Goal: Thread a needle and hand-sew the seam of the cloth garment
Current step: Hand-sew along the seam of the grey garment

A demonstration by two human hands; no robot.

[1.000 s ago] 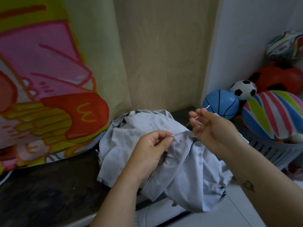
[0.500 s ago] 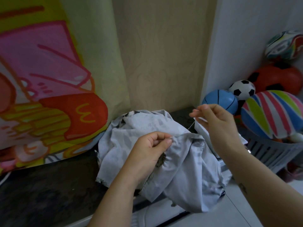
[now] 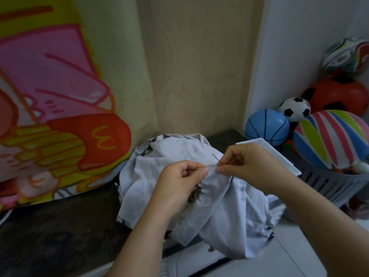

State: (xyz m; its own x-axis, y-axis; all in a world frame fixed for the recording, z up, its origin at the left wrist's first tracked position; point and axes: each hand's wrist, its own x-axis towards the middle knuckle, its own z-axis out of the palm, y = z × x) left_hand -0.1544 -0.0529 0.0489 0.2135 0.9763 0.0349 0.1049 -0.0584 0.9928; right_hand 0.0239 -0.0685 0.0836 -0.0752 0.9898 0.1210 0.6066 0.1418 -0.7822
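Mid-seam stitching. Cloth (image 3: 151,176) heaped on counter (image 3: 60,226); fold pinched in left hand (image 3: 179,180), needle (image 3: 215,157) pinched in right hand (image 3: 245,162) just beside it — entering the fabric. Threading apparently done; remaining seam length not discernible.

Hanging cloth (image 3: 60,96): a bright cartoon print in pink, yellow and orange, on the left.
Wall (image 3: 199,66): beige, with a faint wavy pattern.
Desk (image 3: 60,226): dark and mottled.
Basket (image 3: 327,182): grey, slatted, on the right, holding balls.
Striped ball (image 3: 331,138): the largest, at the front of the basket.
Blue ball (image 3: 267,127): has black basketball lines and sits just left of the striped ball.
Football (image 3: 295,109): small, black and white, behind the blue ball.
Orange ball (image 3: 337,95): has black patches and sits further back.
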